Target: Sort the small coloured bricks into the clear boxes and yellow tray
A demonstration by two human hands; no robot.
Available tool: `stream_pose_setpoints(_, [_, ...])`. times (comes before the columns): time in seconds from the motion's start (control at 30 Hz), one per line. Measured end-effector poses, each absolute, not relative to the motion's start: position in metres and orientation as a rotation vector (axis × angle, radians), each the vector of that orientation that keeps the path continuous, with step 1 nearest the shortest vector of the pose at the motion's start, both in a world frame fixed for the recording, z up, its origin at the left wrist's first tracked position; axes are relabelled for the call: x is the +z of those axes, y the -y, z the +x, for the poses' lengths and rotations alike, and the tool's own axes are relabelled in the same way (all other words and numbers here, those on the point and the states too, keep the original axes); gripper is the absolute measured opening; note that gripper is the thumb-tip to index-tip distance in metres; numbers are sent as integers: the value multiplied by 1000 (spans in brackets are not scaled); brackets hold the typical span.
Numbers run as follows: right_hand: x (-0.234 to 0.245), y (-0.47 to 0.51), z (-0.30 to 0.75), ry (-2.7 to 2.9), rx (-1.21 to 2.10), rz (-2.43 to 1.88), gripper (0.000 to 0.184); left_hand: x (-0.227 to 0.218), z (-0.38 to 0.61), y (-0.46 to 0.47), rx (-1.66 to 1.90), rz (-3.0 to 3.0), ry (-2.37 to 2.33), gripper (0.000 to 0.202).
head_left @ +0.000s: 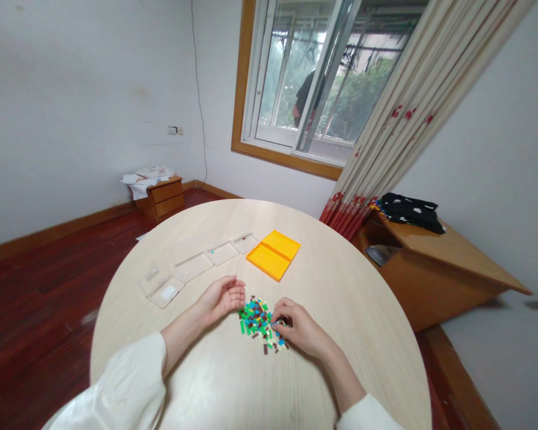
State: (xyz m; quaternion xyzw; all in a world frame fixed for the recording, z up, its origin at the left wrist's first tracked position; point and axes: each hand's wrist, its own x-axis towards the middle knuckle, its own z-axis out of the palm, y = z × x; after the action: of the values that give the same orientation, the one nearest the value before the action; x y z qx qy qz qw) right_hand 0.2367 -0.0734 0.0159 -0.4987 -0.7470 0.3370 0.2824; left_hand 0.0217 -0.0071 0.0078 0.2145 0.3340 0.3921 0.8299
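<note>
A pile of small plastic building bricks (254,316) in green, blue, brown, yellow and cream lies loose on the round table (233,388). At the pile's right edge my right hand (298,327) is closed, thumb and forefinger pinched on a small blue brick (275,323). My left hand (222,301) rests at the pile's left side, palm turned inward, fingers loosely bent and apart with nothing seen in them. Behind the pile lies an open orange plastic case (269,258). Clear shallow trays (192,267) stand in a slanting row beyond my left hand.
One clear tray (224,253) contains a tiny blue piece, and another (245,242) a dark one. A small drawer cabinet (165,200) with papers stands by the wall. To the right, a wooden desk (457,257) bears dark cloth. Outside the window is a person (305,98).
</note>
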Motion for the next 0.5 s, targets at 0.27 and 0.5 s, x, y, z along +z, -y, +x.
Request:
stream_pose_setpoints(0.27, [17,69,227,1684,865,-1299,6,20,25,20,560,487,-657,22])
stream_pose_setpoints(0.5, [18,71,204,1625,720,-1194,12,21,32,36,480,703,-536,16])
